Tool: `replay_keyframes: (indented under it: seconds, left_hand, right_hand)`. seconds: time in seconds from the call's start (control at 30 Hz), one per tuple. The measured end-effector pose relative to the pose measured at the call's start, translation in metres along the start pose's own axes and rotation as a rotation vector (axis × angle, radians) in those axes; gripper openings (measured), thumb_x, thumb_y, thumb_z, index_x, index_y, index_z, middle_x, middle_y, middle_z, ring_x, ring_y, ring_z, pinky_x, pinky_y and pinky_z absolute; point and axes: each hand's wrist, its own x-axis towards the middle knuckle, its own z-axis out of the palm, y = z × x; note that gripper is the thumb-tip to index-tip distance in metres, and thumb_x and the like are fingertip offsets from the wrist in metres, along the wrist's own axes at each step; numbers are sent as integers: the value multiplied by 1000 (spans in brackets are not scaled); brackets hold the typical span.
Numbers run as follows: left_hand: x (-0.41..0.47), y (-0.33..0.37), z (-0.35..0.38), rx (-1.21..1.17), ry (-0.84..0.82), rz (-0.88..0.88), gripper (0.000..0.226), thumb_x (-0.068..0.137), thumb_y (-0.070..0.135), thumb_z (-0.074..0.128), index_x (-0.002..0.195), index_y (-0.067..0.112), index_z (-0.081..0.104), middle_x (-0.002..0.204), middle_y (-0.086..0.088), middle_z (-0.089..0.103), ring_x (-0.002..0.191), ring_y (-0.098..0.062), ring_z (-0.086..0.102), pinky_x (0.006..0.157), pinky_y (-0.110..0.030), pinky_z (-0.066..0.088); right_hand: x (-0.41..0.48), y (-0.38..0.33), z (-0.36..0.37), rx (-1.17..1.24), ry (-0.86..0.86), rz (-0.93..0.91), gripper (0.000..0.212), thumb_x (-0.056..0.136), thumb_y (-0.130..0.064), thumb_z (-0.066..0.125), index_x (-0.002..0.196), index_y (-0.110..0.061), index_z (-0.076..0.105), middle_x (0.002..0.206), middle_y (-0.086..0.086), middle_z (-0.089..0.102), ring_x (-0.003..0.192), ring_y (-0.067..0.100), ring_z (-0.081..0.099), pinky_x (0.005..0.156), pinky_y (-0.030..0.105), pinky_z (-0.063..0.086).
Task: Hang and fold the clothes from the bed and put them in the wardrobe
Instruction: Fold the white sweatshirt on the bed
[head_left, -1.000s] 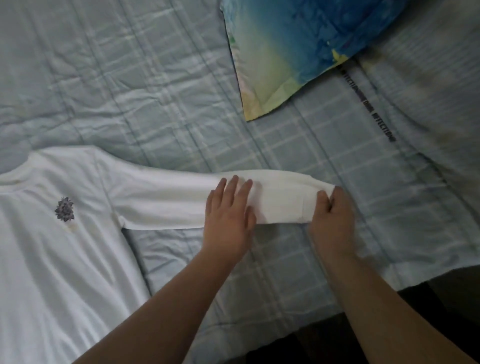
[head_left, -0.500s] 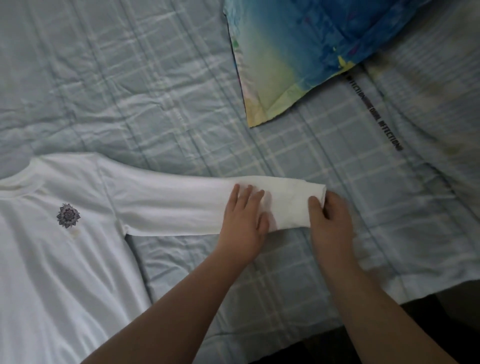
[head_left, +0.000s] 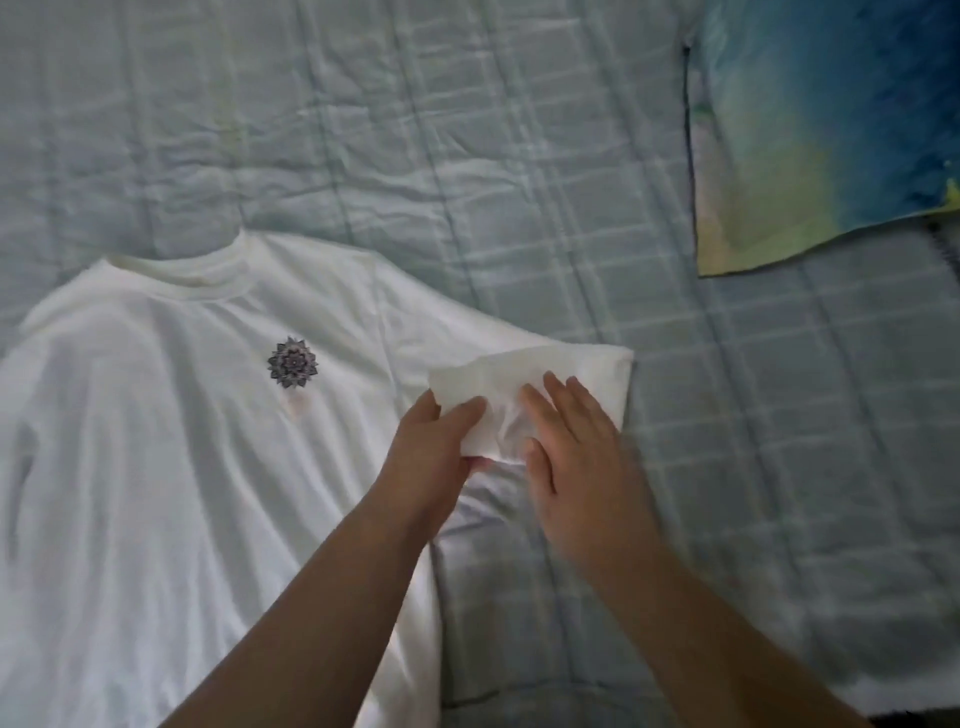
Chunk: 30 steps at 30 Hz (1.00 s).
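"Two hands on one garment: what do they hold?" the listener asks.

"A white long-sleeved shirt (head_left: 182, 467) lies face up on a pale blue checked quilt (head_left: 467, 156)," the describer says. "Its sleeve (head_left: 587, 364) lies doubled over toward the chest. The person's left hand (head_left: 431, 447) pinches the sleeve's free end, thumb on top. The right hand (head_left: 576, 457), just beside that pinch, lies flat on the doubled cloth with fingers straight, clasping nothing."

"How would the shirt handle?"

"Probably light, thin and limp: a knit that wrinkles under the palm and slumps wherever it is unsupported. It looks neither slippery nor fragile. A sensible hold is where the left hand is, at the cuff end, or at the fold's outer edge beyond the right fingertips. A small dark flower emblem (head_left: 292, 362) sits on the chest, apart from the pinch, on the side away from the right hand."

"Any containers?"

"None shows: no wardrobe, hanger or basket. A blue and yellow pillow (head_left: 805, 130) lies well beyond the right hand."
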Motion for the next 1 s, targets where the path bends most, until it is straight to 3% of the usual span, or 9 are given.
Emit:
replay_keyframes:
  seconds: [0.2,0.37,0.5,0.67,0.8,0.9,1.0]
  left_hand:
    - [0,62,-131,-29,40,61,28,99,6,52,125,11,62,119,-14,70,110,-31,68,94,-49,54]
    - [13,115,-242,57,115,131,24,96,10,58,117,16,67,111,-7,74,105,-25,70,85,-39,56]
    - [21,146,-336,29,159,100,26,95,7,59,119,13,66,113,-7,73,107,-26,69,92,-44,55]
    - [5,133,-424,-66,193,45,30,96,4,57,125,9,62,118,-10,72,109,-27,68,86,-42,57]
    - [-6,98,-469,-101,316,28,29,93,-3,56,121,5,62,116,-12,71,108,-29,68,80,-39,59]
    - [-8,79,-490,-20,395,44,27,91,-5,59,114,8,64,113,-12,70,106,-29,67,80,-41,60]
    - [-10,75,-502,222,509,103,14,85,8,68,95,17,64,88,-7,66,86,-23,63,75,-38,59]
  right_hand:
    - [49,-114,83,-135,-51,-59,57,103,-35,28,157,-24,17,166,3,12,153,22,6,121,52,13]
    - [102,-199,139,-210,-80,-23,58,102,-42,22,158,-26,14,166,2,13,152,23,10,119,58,13]
    - [132,-255,181,-251,-134,-29,60,100,-45,19,157,-27,15,165,2,16,152,25,14,118,60,15]
    - [130,-308,229,-324,-191,-142,60,100,-45,25,156,-26,22,164,3,20,150,26,19,117,61,17]
    - [122,-332,262,-378,-228,-200,60,100,-45,26,156,-27,21,164,3,18,151,26,18,117,61,15]
    - [119,-339,278,-442,-231,-244,61,99,-45,29,156,-26,22,164,4,18,151,27,17,117,61,14]
    - [115,-344,288,-495,-227,-281,63,98,-44,34,156,-24,23,164,5,17,152,29,14,117,62,13]
